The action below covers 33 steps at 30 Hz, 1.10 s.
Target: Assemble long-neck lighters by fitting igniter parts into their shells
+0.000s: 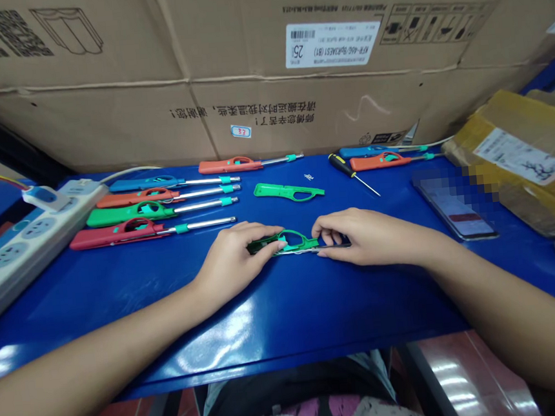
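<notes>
An opened green lighter (294, 239), long-necked, lies between my two hands at the middle of the blue table, its inner parts and a thin wire showing. My left hand (235, 254) pinches its handle end between thumb and fingers. At the neck end, my right hand (357, 234) has its thumb and curled fingers closed around the metal tube, which is partly hidden. Just beyond lies the loose green half shell (288, 191) of a lighter. A few tiny pale pieces, perhaps screws (308, 177), rest near it. A yellow and black screwdriver (352, 172) lies to the right.
Whole lighters in several colours, including a red lighter (119, 233), lie at the left. An orange lighter (230, 166) lies by the cardboard box (248, 94). A power strip (23, 246) edges the left; a phone (455, 208) and taped parcel (521, 161) are at right.
</notes>
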### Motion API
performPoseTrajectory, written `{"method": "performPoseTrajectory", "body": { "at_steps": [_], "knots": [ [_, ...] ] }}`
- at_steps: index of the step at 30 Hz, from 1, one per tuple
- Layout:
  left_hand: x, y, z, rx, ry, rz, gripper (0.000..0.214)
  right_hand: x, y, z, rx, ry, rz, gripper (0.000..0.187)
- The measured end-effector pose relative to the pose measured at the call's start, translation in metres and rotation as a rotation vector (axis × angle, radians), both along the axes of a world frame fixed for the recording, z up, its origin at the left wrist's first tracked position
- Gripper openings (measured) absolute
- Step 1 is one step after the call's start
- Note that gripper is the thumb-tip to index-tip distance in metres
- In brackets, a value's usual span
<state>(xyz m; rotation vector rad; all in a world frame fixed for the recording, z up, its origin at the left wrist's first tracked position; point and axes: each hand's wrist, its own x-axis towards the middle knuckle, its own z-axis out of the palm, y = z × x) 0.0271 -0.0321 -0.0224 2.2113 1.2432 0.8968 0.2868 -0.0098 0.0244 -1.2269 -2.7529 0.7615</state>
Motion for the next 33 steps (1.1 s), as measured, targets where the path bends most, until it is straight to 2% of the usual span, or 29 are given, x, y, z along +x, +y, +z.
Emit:
{"method": "performPoseTrajectory", "body": {
  "at_steps": [7, 18, 21, 26, 33],
  "knots": [
    [-0.002, 0.003, -0.001, 0.019, 0.033, -0.013, 0.028, 0.002, 0.002, 0.0, 0.066, 0.094, 0.105, 0.016],
    [-0.002, 0.006, -0.001, 0.032, 0.047, -0.023, 0.027, 0.001, 0.008, -0.01, 0.167, 0.103, 0.063, 0.011],
    [-0.002, 0.007, -0.002, 0.013, 0.044, -0.013, 0.027, 0.002, 0.009, -0.009, 0.225, 0.095, 0.107, 0.008],
    [-0.003, 0.008, -0.002, 0.006, 0.054, -0.001, 0.026, 0.004, 0.011, -0.009, 0.313, 0.075, 0.198, 0.017],
    [-0.002, 0.008, -0.001, -0.028, 0.053, 0.008, 0.026, 0.002, 0.013, -0.013, 0.377, 0.059, 0.206, 0.019]
  ]
}}
